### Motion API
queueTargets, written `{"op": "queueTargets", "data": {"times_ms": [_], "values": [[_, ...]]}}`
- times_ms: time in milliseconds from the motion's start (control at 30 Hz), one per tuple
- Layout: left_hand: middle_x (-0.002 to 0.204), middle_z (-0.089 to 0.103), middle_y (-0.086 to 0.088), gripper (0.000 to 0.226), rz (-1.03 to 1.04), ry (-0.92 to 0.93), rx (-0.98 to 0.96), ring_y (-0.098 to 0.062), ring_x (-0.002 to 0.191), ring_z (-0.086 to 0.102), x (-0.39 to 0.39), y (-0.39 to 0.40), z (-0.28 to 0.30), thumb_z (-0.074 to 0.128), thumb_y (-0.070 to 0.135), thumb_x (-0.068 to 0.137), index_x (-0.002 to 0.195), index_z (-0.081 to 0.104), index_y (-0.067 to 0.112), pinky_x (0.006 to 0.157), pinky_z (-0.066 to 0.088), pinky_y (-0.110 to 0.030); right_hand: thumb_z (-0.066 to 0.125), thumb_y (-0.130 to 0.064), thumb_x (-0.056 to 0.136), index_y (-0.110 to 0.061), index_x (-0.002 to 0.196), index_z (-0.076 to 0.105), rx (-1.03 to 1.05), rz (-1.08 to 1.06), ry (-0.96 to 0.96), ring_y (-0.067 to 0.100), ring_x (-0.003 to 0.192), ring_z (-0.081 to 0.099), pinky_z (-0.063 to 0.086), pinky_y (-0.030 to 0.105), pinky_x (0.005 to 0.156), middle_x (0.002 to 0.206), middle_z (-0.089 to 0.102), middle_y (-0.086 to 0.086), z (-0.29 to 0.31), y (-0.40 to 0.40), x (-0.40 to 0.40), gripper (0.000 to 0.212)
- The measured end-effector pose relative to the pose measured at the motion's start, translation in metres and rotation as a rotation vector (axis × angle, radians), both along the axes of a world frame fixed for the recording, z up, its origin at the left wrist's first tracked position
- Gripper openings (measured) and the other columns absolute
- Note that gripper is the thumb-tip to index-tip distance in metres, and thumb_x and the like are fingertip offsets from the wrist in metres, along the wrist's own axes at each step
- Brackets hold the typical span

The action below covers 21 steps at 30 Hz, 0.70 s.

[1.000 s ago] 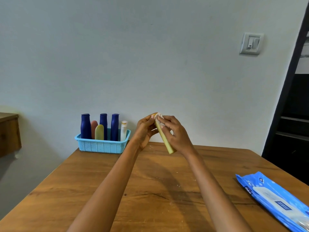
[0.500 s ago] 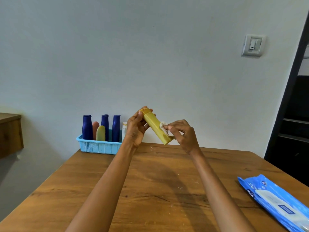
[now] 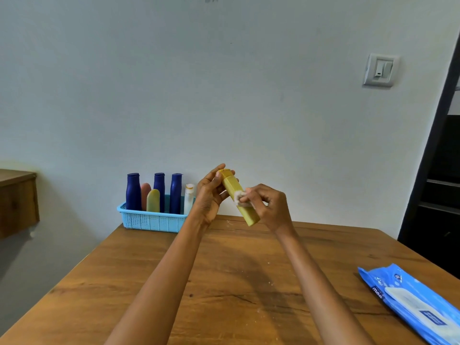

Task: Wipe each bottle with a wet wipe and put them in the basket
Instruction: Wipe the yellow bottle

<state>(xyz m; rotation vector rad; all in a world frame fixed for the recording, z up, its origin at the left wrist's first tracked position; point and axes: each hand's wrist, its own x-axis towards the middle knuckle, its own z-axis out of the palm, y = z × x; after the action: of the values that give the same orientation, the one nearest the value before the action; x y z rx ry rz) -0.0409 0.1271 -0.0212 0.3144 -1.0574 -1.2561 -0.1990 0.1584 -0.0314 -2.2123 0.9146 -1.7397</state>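
Observation:
A slim yellow bottle (image 3: pixel 234 189) is held tilted in the air above the far part of the wooden table (image 3: pixel 224 282). My left hand (image 3: pixel 210 195) grips it near its cap end. My right hand (image 3: pixel 270 207) pinches a crumpled white wet wipe (image 3: pixel 239 196) against the middle of the bottle. A light blue basket (image 3: pixel 151 220) stands at the table's far left by the wall. In it stand three dark blue bottles (image 3: pixel 133 191), a pink one (image 3: pixel 145 192), a pale yellow one (image 3: pixel 153 200) and a small white one (image 3: pixel 189 197).
A blue pack of wet wipes (image 3: pixel 413 302) lies at the table's right edge. A wooden shelf (image 3: pixel 17 202) juts from the wall at the left. A dark doorway (image 3: pixel 438 185) is at the right, with a light switch (image 3: pixel 379 70) on the wall.
The bottle has turned from nearly upright to slanted. My right hand with the wipe has slid from the cap end down to the bottle's middle.

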Motion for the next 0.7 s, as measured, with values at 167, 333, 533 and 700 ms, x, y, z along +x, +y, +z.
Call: {"op": "queueTargets", "data": {"times_ms": [167, 333, 533, 700], "values": [[0.109, 0.065, -0.014, 0.033, -0.043, -0.051, -0.04, -0.029, 0.097, 0.065, -0.005, 0.003, 0.006, 0.045, 0.018, 0.095, 0.126, 0.049, 0.01, 0.082, 0.056, -0.036, 0.047, -0.03, 0.096, -0.013, 0.117, 0.061, 0.168, -0.158, 0.067, 0.007, 0.093, 0.057, 0.043, 0.012, 0.069, 0.11, 0.061, -0.002, -0.01, -0.013, -0.008, 0.031], [0.111, 0.066, -0.012, 0.041, -0.028, -0.125, -0.066, -0.023, 0.098, 0.066, -0.009, 0.004, 0.009, 0.052, 0.018, 0.089, 0.129, 0.049, 0.009, 0.085, 0.055, -0.036, 0.036, -0.036, 0.098, -0.019, 0.133, 0.047, 0.356, 0.003, -0.081, 0.011, 0.109, 0.053, 0.044, 0.016, 0.081, 0.128, 0.051, -0.002, -0.007, -0.012, -0.005, 0.041], [0.088, 0.072, 0.0, 0.039, 0.056, -0.27, -0.068, -0.014, 0.084, 0.068, -0.019, 0.003, 0.004, 0.054, 0.014, 0.092, 0.131, 0.051, 0.01, 0.077, 0.055, -0.031, 0.038, -0.045, 0.093, -0.021, 0.129, 0.055, 0.291, 0.1, -0.166, 0.005, 0.117, 0.052, 0.046, 0.013, 0.085, 0.128, 0.053, -0.01, 0.006, -0.005, 0.003, 0.046], [0.102, 0.07, -0.007, 0.039, 0.133, -0.265, -0.053, -0.014, 0.089, 0.068, -0.017, 0.003, 0.006, 0.057, 0.015, 0.091, 0.13, 0.05, 0.013, 0.077, 0.056, -0.028, 0.046, -0.025, 0.096, -0.015, 0.1, 0.072, 0.073, 0.058, -0.144, 0.003, 0.097, 0.061, 0.045, 0.012, 0.078, 0.102, 0.068, -0.005, 0.013, 0.004, 0.004, 0.028]]}}
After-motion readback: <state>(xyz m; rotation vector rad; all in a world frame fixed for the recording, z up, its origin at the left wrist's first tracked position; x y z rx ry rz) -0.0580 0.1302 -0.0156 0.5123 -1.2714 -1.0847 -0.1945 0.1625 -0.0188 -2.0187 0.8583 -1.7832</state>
